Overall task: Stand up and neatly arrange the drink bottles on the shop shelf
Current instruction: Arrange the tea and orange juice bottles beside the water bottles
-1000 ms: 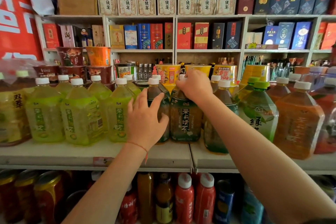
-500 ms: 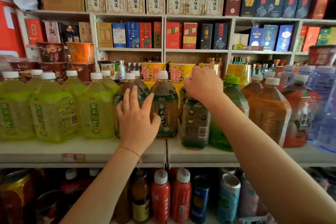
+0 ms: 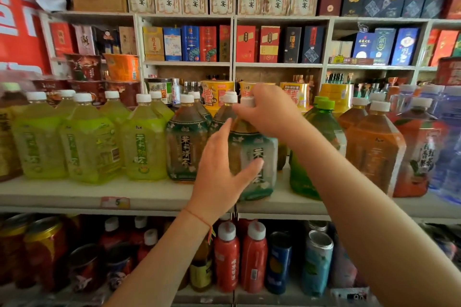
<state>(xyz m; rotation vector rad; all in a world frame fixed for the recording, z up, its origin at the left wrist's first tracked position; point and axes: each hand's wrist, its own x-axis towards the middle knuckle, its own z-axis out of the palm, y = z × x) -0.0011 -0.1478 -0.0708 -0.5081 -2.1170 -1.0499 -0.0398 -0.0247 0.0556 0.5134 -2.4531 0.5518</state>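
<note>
Large drink bottles stand in a row on the white shelf (image 3: 74, 194). My right hand (image 3: 270, 113) grips the white cap and neck of a dark green-labelled tea bottle (image 3: 260, 149) that stands near the shelf's front edge. My left hand (image 3: 219, 172) lies against that bottle's left front side, fingers straight and thumb stretched across the label. To its left stands a matching tea bottle (image 3: 185, 147), then several yellow-green bottles (image 3: 144, 149). A green-capped bottle (image 3: 323, 127) and orange tea bottles (image 3: 374, 154) stand to the right, partly behind my right forearm.
Cup noodle tubs (image 3: 217, 93) sit behind the bottle row. Boxed goods (image 3: 189, 43) fill the wall shelves above. Below the shelf stand red bottles (image 3: 227, 257) and cans (image 3: 318, 259). Blue water jugs (image 3: 449, 137) crowd the far right.
My left hand left the neighbouring tea bottle and moved right onto the bottle under my right hand. That bottle has turned, so its label now faces me.
</note>
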